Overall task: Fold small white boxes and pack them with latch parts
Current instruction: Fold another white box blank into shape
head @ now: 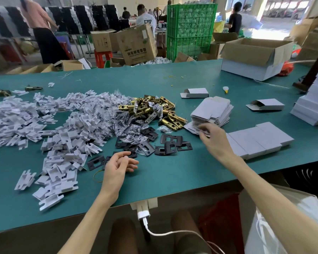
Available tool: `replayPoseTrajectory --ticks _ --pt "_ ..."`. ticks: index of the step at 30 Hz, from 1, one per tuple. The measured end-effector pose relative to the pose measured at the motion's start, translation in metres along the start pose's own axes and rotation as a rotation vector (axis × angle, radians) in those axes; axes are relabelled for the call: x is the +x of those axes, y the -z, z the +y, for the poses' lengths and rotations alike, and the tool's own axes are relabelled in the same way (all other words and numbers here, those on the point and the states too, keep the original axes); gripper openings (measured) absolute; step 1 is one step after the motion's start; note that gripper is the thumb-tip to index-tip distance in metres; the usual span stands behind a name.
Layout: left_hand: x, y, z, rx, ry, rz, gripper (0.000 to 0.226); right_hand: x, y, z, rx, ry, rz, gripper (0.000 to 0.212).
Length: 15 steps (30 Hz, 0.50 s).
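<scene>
We find the right hand (214,142) at the near edge of the blanks (212,110) just beyond it, its grip too blurred to tell, the left hand (120,165) empty, loosely curled; we judge the blanks light, thin, easily creased, best pinched singly at an edge.

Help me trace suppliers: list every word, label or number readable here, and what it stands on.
None can be quoted.
Tilted brown carton: green logo and line of characters, too blurred.
Smaller brown carton: black marks, too small.
White T-shirt: dark print, blurred.
Flat white boxes: no print seen.
</scene>
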State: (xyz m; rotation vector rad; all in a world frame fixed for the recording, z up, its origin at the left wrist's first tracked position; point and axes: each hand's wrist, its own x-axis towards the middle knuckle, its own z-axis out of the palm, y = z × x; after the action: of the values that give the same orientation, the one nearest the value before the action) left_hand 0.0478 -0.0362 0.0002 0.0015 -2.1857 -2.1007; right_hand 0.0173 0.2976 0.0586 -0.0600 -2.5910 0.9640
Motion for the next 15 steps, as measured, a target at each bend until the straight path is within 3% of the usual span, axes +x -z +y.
replayPoseTrajectory --ticks 2,7,11,15 --pt "0.001 0.001 0.000 0.006 0.003 0.000 0.019 0.024 -0.001 -0.014 -0.104 0.051 0.031 0.034" --pt "0.002 0.002 0.001 0.011 0.014 0.010 0.018 0.073 -0.006 -0.020 -0.498 -0.037 -0.162 0.062" --pt "0.003 0.001 0.001 0.031 0.019 0.009 0.017 0.074 -0.011 -0.009 -0.721 -0.118 -0.192 0.047" --pt "0.004 0.001 0.001 0.043 0.017 0.016 0.016 0.066 -0.009 -0.002 -0.854 -0.001 -0.120 0.030"
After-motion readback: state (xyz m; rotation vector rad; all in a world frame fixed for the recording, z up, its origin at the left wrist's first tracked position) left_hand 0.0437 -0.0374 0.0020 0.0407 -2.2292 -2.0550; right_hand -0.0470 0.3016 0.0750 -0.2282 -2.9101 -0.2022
